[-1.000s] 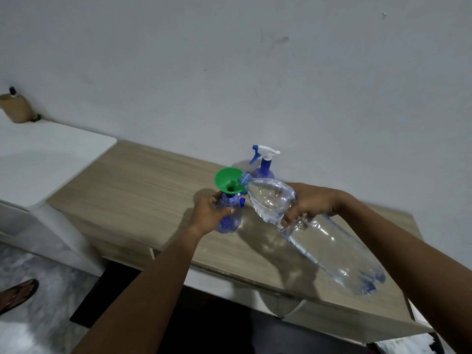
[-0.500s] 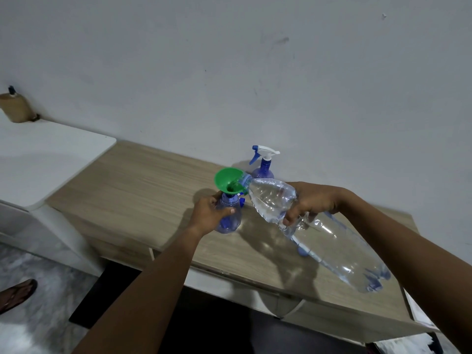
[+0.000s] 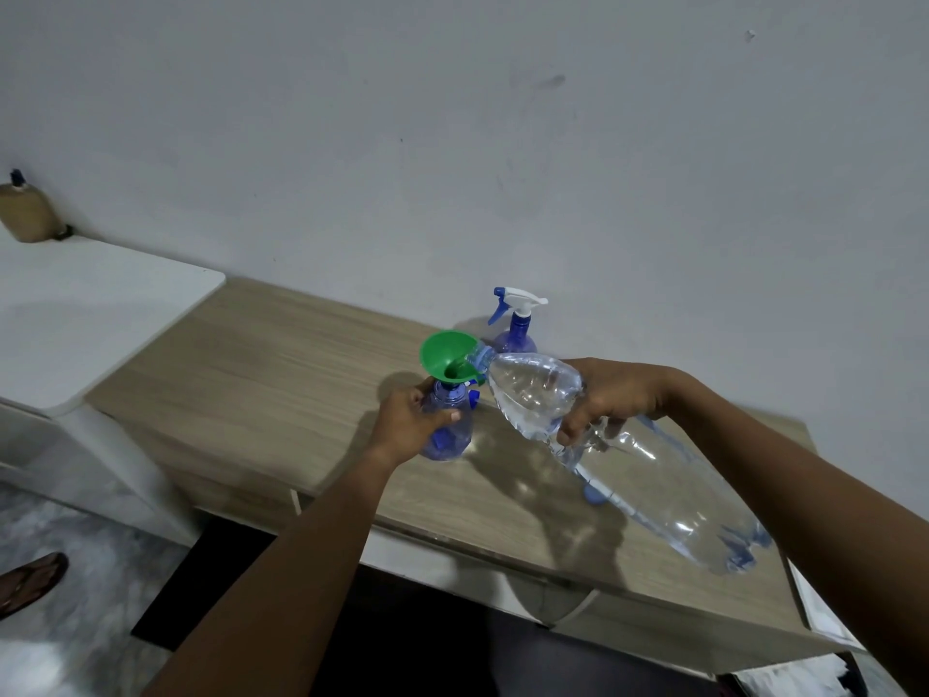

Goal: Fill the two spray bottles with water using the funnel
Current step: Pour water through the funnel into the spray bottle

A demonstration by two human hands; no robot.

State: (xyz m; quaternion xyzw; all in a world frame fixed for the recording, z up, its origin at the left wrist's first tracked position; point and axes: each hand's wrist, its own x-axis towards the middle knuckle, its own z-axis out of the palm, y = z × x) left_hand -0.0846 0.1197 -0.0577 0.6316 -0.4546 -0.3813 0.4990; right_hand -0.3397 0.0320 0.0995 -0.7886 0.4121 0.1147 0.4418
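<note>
A green funnel (image 3: 445,355) sits in the neck of a small blue spray bottle (image 3: 452,437) with no spray head, standing on the wooden table (image 3: 281,374). My left hand (image 3: 409,425) grips that bottle's side. My right hand (image 3: 611,397) holds a large clear water bottle (image 3: 648,470), tilted with its mouth resting in the funnel and its base raised toward me on the right. A second blue spray bottle (image 3: 515,324) with a white and blue trigger head stands upright just behind, near the wall. A small blue cap (image 3: 593,494) lies on the table under the big bottle.
A white counter (image 3: 95,304) adjoins the table's left end, with a tan bottle (image 3: 27,213) at its back. The wall runs close behind the table. A sandalled foot (image 3: 30,581) shows on the tiled floor at lower left.
The large water bottle's base has lifted a little, steepening its tilt into the funnel. Both hands and the small bottle have stayed in place.
</note>
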